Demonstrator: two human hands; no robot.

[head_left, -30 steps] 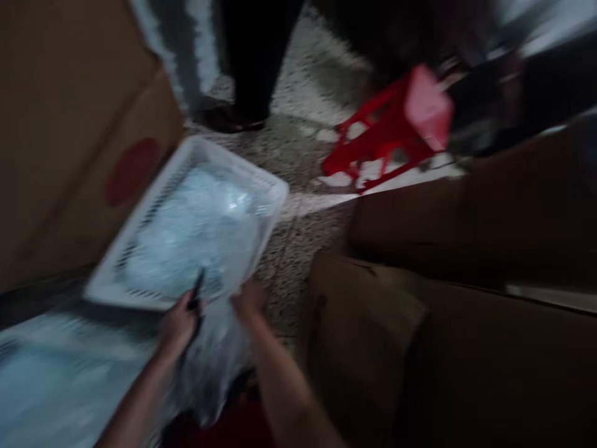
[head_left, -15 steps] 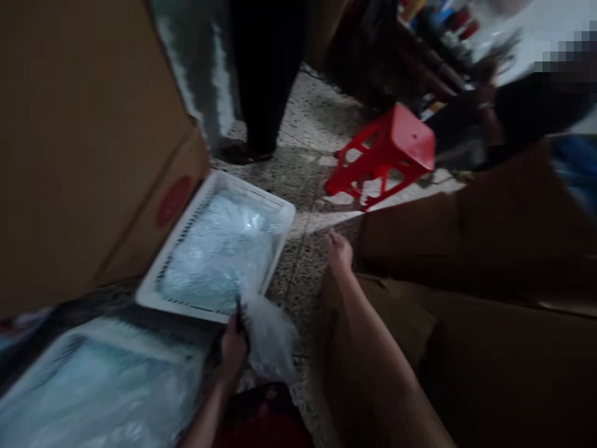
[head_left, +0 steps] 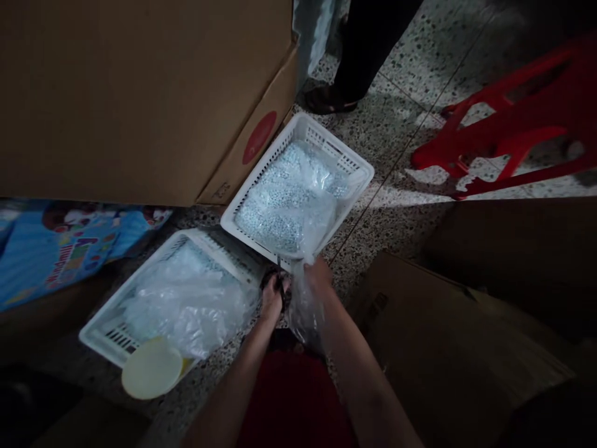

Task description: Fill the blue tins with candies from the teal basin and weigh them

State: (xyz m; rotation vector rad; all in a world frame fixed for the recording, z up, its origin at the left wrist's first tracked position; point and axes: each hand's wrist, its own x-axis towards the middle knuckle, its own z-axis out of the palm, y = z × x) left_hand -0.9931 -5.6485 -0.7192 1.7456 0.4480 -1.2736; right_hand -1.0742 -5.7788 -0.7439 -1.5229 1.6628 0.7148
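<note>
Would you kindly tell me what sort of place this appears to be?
Probably a storage or packing area: large cardboard boxes flank a speckled floor, and white slotted baskets hold small pale pieces and clear plastic.

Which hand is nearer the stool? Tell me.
Right. The right hand, gripping the bag, is left of and below the stool in view; the left hand is farther left.

Left fingers (head_left: 270,284) holding dark tool (head_left: 282,289), right fingers (head_left: 313,269) gripping clear bag (head_left: 318,221)
</note>
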